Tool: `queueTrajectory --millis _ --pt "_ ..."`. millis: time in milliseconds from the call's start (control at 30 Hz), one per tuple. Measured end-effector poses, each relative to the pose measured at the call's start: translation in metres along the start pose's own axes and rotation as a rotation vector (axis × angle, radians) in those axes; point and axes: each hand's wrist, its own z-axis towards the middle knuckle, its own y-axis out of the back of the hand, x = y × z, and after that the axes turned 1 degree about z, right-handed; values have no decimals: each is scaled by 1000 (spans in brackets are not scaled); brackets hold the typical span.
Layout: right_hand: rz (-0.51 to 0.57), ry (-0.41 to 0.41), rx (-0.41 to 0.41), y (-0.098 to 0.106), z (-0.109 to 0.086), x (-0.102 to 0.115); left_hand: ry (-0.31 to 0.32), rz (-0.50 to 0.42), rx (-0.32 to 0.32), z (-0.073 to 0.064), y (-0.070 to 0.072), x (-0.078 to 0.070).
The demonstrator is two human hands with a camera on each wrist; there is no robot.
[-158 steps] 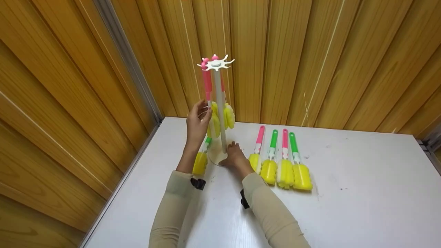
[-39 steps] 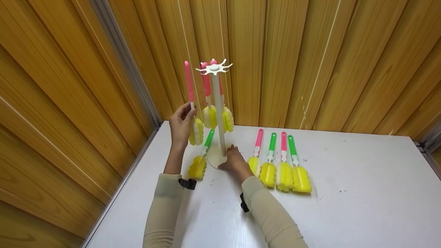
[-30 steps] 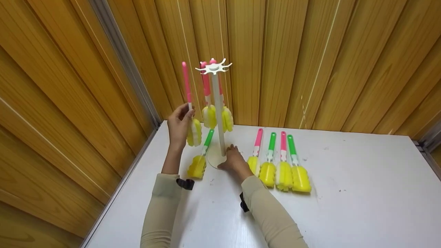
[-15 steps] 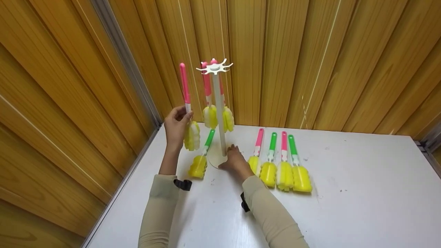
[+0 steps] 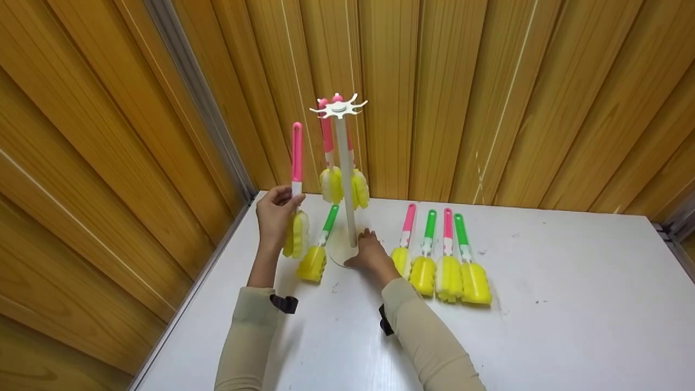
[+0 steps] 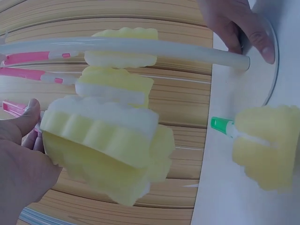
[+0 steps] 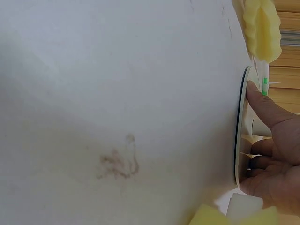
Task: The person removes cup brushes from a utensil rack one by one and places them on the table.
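Note:
In the head view, my left hand [image 5: 276,214] pinches the white neck of a sponge bottle brush [image 5: 297,157] with a pink handle. Handle up, it is held left of a white rack [image 5: 343,179] and apart from its hooks. Close up in the left wrist view, its yellow-and-white sponge head [image 6: 98,131] faces the camera. Two pink-handled brushes [image 5: 328,141] hang at the back of the rack. My right hand [image 5: 372,254] presses on the rack's round base [image 5: 339,252], thumb and fingers spread over it, as the right wrist view also shows.
A green-handled brush [image 5: 311,264] lies just left of the base. To the right, several brushes with pink and green handles [image 5: 448,277] lie side by side on the white table [image 5: 564,304]. Wood-patterned walls [image 5: 488,98] close off the back and left.
My left hand has taken a pink-handled brush off the rack, leftward, then lowered it toward the table. The green-handled brush beside the base has shifted slightly. My right hand stays on the base.

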Motion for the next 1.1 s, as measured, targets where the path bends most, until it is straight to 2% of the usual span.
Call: queueTrajectory --millis 367,467,600,833,1100 --pt "5 -10 -1 -2 3 -3 2 18 16 -4 2 11" --pt "3 -7 -5 -3 4 -3 24 -5 14 -6 3 17" --pt "-3 -9 -15 -3 6 -4 87 -35 25 -8 7 27" --pt "-82 28 -8 -1 5 -5 69 -18 14 -13 12 41" --pt "-86 29 -1 0 3 -3 88 29 23 -15 17 49"
